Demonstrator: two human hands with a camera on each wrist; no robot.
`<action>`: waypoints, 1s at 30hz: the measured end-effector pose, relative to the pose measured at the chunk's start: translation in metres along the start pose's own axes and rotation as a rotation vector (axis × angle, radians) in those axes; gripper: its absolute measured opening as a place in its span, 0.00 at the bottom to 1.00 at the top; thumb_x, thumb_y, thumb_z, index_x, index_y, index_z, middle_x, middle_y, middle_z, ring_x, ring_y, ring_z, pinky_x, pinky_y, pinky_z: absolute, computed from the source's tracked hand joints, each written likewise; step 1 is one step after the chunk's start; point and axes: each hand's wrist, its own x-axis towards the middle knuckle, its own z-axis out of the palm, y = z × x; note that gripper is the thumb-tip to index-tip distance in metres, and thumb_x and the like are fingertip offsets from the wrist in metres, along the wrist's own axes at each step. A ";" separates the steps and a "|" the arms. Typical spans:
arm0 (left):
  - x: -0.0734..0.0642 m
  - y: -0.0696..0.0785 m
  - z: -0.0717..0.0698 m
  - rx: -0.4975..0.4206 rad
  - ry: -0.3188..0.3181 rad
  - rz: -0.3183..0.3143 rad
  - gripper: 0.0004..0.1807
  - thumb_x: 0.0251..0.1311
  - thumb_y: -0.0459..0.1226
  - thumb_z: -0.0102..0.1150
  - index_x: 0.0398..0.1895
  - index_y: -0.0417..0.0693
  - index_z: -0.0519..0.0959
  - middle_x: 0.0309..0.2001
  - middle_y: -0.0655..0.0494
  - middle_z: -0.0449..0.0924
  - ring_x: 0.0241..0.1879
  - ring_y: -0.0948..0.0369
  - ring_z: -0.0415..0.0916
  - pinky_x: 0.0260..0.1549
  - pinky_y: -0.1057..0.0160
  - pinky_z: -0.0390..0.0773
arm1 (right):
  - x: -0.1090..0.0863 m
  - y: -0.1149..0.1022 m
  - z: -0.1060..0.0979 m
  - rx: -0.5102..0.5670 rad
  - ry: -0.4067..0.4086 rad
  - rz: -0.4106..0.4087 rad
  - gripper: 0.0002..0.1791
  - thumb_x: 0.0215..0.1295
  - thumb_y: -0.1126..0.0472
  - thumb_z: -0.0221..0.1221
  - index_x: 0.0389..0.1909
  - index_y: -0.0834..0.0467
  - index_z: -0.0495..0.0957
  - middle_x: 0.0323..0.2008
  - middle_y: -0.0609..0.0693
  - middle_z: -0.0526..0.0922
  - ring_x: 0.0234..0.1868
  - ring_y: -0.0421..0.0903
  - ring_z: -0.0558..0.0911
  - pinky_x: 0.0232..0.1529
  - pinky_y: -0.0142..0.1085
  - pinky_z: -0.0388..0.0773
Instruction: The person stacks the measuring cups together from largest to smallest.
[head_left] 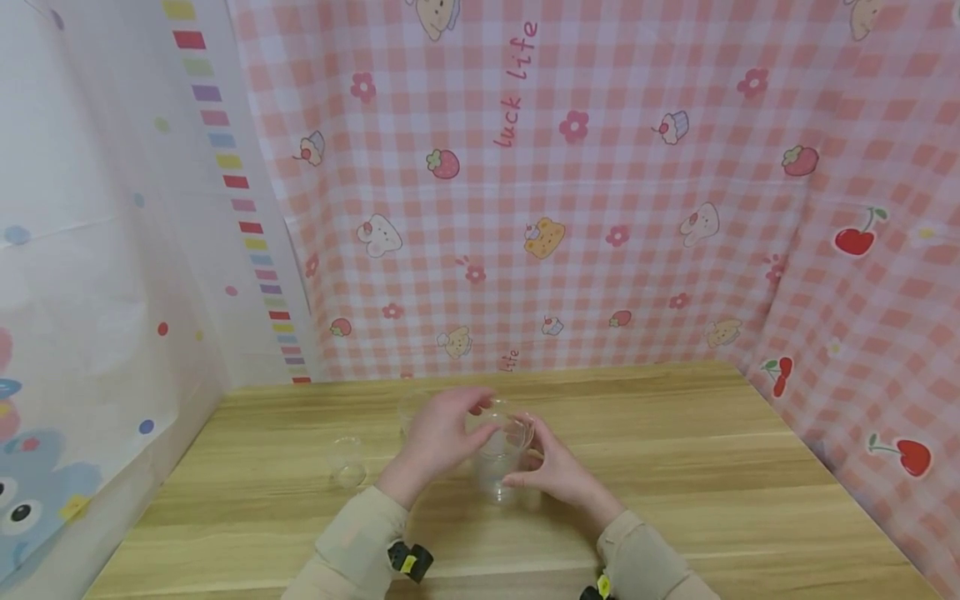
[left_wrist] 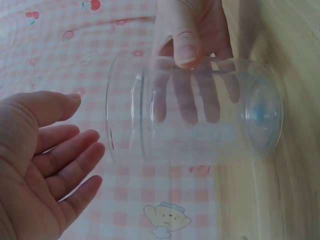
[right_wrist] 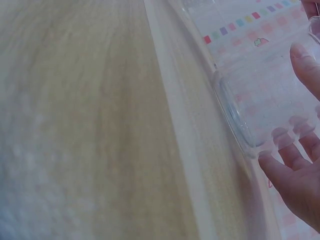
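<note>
A: Where is the clear cup (head_left: 495, 471)?
B: Below the centre of the head frame, upright on the wooden table (head_left: 697, 467), between the two hands.

A: Which one has it?
B: The right hand (head_left: 557, 468). It grips the cup's side from the right of the head frame. In the left wrist view, its thumb lies along the near side at the top of the frame, and its fingers show through the clear wall.

A: And the left hand (head_left: 444, 429)?
B: Fingers loosely extended and spread. In the head frame it is at the upper left of the cup, by the mouth. In the left wrist view it fills the left edge, its fingertips just beside the rim.

A: One cup or two nested?
B: I can't tell. Two ring lines show near the mouth.

A: Anything else near the hands?
B: A second cup (head_left: 347, 462), also clear, stands left of the left hand in the head frame. What looks like a third cup (head_left: 407, 407) shows behind that hand, mostly hidden.

A: And beyond the table?
B: A pink checked cloth (head_left: 517, 183) across the upper middle of the head frame.
</note>
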 end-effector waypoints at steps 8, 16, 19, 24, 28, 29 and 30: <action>-0.002 -0.003 -0.005 0.059 0.091 0.011 0.20 0.58 0.41 0.70 0.52 0.45 0.81 0.42 0.54 0.85 0.40 0.58 0.82 0.38 0.57 0.82 | 0.001 0.002 0.000 0.007 -0.005 -0.013 0.48 0.54 0.68 0.72 0.73 0.59 0.54 0.69 0.64 0.64 0.69 0.63 0.65 0.66 0.54 0.65; -0.005 -0.007 -0.006 0.172 0.214 0.086 0.19 0.55 0.41 0.72 0.48 0.43 0.82 0.40 0.53 0.85 0.40 0.55 0.82 0.41 0.55 0.82 | 0.000 0.001 0.000 0.010 -0.004 -0.015 0.49 0.54 0.67 0.73 0.73 0.59 0.54 0.68 0.64 0.64 0.68 0.64 0.65 0.66 0.55 0.66; -0.007 -0.010 -0.006 0.198 0.256 0.113 0.19 0.53 0.40 0.73 0.47 0.42 0.82 0.41 0.51 0.85 0.42 0.53 0.82 0.45 0.52 0.81 | 0.000 0.001 0.000 0.011 -0.005 -0.015 0.50 0.54 0.66 0.73 0.73 0.59 0.53 0.68 0.64 0.64 0.68 0.63 0.65 0.66 0.55 0.66; -0.009 -0.015 -0.006 0.263 0.296 0.148 0.21 0.51 0.39 0.75 0.47 0.41 0.82 0.43 0.47 0.85 0.44 0.50 0.81 0.48 0.48 0.79 | 0.000 0.001 0.000 0.017 -0.005 -0.020 0.50 0.54 0.66 0.73 0.73 0.59 0.53 0.68 0.65 0.64 0.68 0.64 0.65 0.66 0.55 0.65; -0.011 -0.022 -0.006 0.315 0.300 0.156 0.22 0.50 0.39 0.75 0.48 0.42 0.81 0.45 0.46 0.84 0.45 0.49 0.81 0.48 0.47 0.78 | 0.000 -0.001 0.000 0.026 -0.004 -0.021 0.50 0.53 0.67 0.73 0.73 0.60 0.53 0.68 0.65 0.65 0.68 0.64 0.65 0.66 0.54 0.66; -0.012 -0.024 -0.006 0.325 0.303 0.158 0.22 0.50 0.39 0.75 0.48 0.41 0.81 0.45 0.46 0.84 0.45 0.49 0.81 0.48 0.47 0.78 | 0.000 -0.001 0.001 0.028 -0.003 -0.021 0.50 0.53 0.67 0.73 0.73 0.60 0.53 0.68 0.65 0.64 0.68 0.64 0.65 0.65 0.54 0.66; -0.012 -0.025 -0.006 0.331 0.303 0.158 0.22 0.50 0.39 0.75 0.48 0.41 0.81 0.45 0.45 0.84 0.45 0.49 0.81 0.48 0.47 0.78 | 0.000 -0.001 0.001 0.032 -0.002 -0.021 0.51 0.52 0.67 0.73 0.73 0.60 0.53 0.68 0.65 0.64 0.68 0.64 0.65 0.65 0.54 0.66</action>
